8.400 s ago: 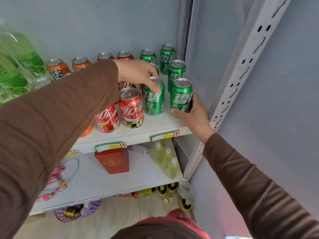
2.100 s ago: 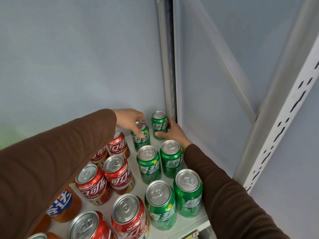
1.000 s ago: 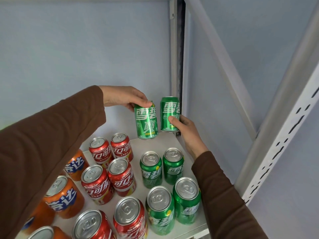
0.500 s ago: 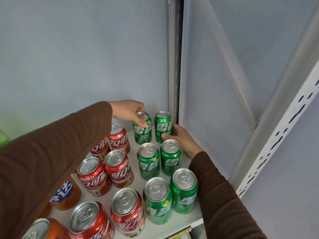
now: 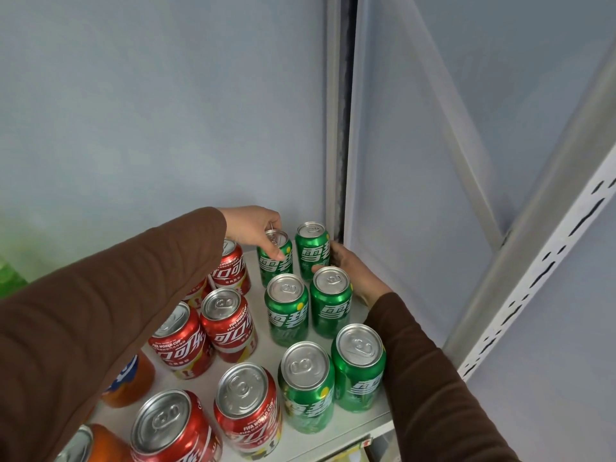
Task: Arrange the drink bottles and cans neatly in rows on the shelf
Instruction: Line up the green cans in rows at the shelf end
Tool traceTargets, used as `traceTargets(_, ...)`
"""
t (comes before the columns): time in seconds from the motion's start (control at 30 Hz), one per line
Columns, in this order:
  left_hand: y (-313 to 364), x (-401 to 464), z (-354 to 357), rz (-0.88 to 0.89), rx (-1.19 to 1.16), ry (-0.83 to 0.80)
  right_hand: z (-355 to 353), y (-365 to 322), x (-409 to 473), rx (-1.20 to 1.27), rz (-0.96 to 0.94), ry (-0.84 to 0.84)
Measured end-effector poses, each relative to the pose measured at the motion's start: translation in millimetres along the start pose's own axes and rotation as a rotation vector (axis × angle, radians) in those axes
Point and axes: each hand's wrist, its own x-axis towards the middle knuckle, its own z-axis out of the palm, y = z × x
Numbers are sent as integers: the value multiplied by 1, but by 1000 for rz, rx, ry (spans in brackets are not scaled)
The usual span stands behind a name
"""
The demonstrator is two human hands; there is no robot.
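Note:
Green cans stand in two columns at the right end of the white shelf [image 5: 363, 425]. At the back, my left hand [image 5: 256, 228] grips the top of the left rear green can [image 5: 276, 261]. My right hand [image 5: 350, 271] curls round the right rear green can [image 5: 313, 250] from its right side, partly hidden behind the middle-row green cans [image 5: 330, 301]. Both rear cans stand upright on the shelf. Red cans [image 5: 230, 321] stand in rows to the left of the green ones.
Orange cans [image 5: 130, 381] sit at the lower left, partly behind my left sleeve. The grey back wall and a right side panel [image 5: 400, 195] close the corner. A perforated white upright [image 5: 533, 281] runs along the right front.
One second ago both rear green cans were held up in the air; they have since come down onto the back of the shelf, with both hands still on them.

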Motion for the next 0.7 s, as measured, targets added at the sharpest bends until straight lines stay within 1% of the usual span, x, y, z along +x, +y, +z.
traceTargets(0.17, 4, 0, 3, -1, 2, 17, 0, -2, -1, -33, -12, -23)
traceTargets(0.47, 9, -1, 3, -25, 29, -11, -2, -9, -5, -56, 8, -70)
traceTargets(0.57, 10, -7, 3, -39, 24, -10, -4, -19, -14, -101, 10, -42)
traceTargets(0.7, 3, -21, 2, -49, -57, 37, -7, -36, -32, -100, -18, 72)
